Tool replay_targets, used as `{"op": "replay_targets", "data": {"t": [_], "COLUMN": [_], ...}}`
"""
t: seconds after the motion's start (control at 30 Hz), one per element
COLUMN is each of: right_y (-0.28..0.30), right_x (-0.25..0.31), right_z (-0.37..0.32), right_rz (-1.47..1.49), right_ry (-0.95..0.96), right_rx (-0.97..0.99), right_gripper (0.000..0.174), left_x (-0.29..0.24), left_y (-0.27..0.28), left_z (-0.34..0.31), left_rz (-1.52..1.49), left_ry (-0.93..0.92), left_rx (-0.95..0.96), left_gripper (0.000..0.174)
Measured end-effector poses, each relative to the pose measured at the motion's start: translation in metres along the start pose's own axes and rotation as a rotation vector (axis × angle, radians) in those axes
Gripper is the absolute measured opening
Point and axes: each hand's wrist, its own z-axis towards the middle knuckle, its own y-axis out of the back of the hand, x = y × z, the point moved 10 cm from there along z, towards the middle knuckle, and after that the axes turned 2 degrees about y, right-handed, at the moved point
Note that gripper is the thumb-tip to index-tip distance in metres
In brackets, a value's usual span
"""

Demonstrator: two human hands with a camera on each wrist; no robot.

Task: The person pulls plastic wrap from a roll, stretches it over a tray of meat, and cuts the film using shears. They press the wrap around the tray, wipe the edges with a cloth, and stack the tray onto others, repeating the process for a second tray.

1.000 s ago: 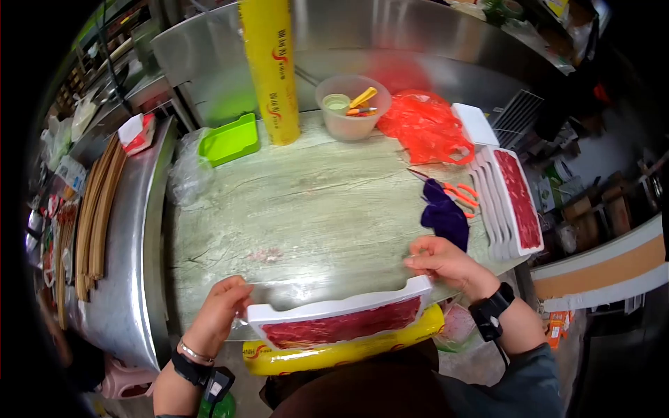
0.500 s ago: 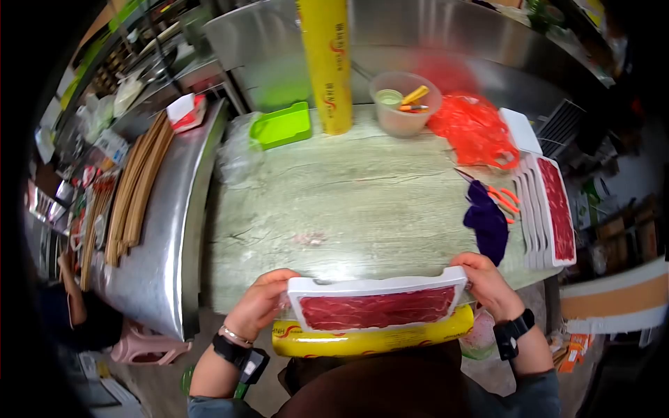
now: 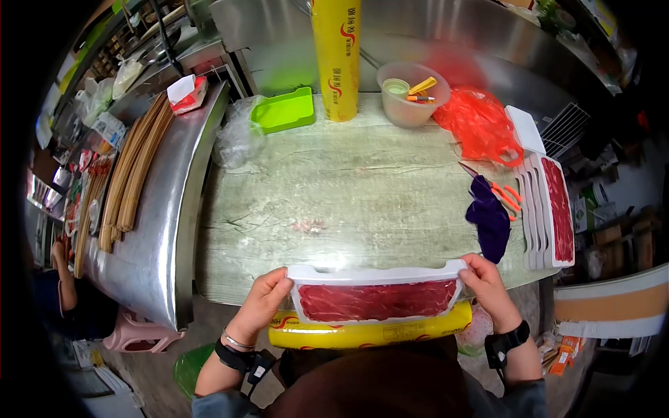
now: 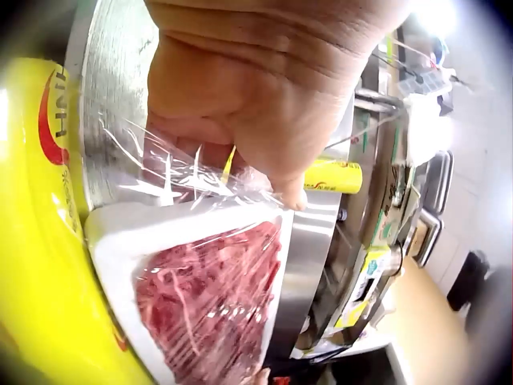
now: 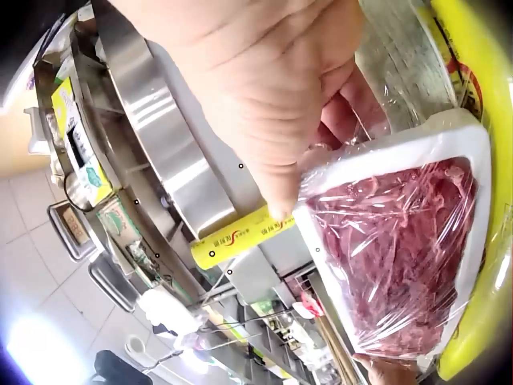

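A white foam tray (image 3: 362,274) of sliced red meat (image 3: 376,302) is tilted up at the table's near edge, above a lying yellow roll of cling film (image 3: 369,336). At its left end my left hand (image 3: 262,301) pinches clear film (image 4: 180,180) that stretches from the tray's edge, thumb against the film. My right hand (image 3: 490,289) grips the opposite end, its thumb at the tray's corner and its fingers behind the film. Shiny, creased film covers the meat in both wrist views.
Several stacked meat trays (image 3: 559,212) stand at the right, beside orange-handled scissors (image 3: 507,200) and a dark purple cloth (image 3: 490,219). Along the back are a green tray (image 3: 284,111), an upright yellow roll (image 3: 337,63), a plastic tub (image 3: 408,111) and a red bag (image 3: 481,125).
Both hands, apart from the tray's ends or just touching them a second ago, now hold the ends. The tray has tilted slightly, and the head view has swung so the table appears further right.
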Motion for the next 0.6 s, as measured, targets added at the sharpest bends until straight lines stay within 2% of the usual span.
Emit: {"op": "replay_targets", "data": {"t": [0.13, 0.17, 0.37, 0.47, 0.6], "right_y": [0.010, 0.004, 0.001, -0.005, -0.012], "right_x": [-0.005, 0.009, -0.017, -0.029, -0.030], "right_z": [0.020, 0.025, 0.027, 0.013, -0.013], "right_rz": [-0.012, 0.005, 0.141, 0.193, 0.245], "right_ry": [0.054, 0.069, -0.124, -0.273, -0.383], "right_rx": [-0.045, -0.050, 0.019, 0.035, 0.028], "right_gripper": [0.014, 0.015, 0.022, 0.027, 0.033], "left_x": [-0.001, -0.002, 0.028, 0.029, 0.030], "left_y": [0.002, 0.003, -0.002, -0.014, -0.016], "left_z": [0.008, 0.008, 0.008, -0.003, -0.021], "left_rz": [0.066, 0.079, -0.288, -0.449, -0.473], "left_ry": [0.023, 0.035, 0.204, 0.323, 0.367], "left_rx": [-0.024, -0.036, -0.110, -0.053, -0.074], "left_gripper": [0.025, 0.026, 0.037, 0.043, 0.045]}}
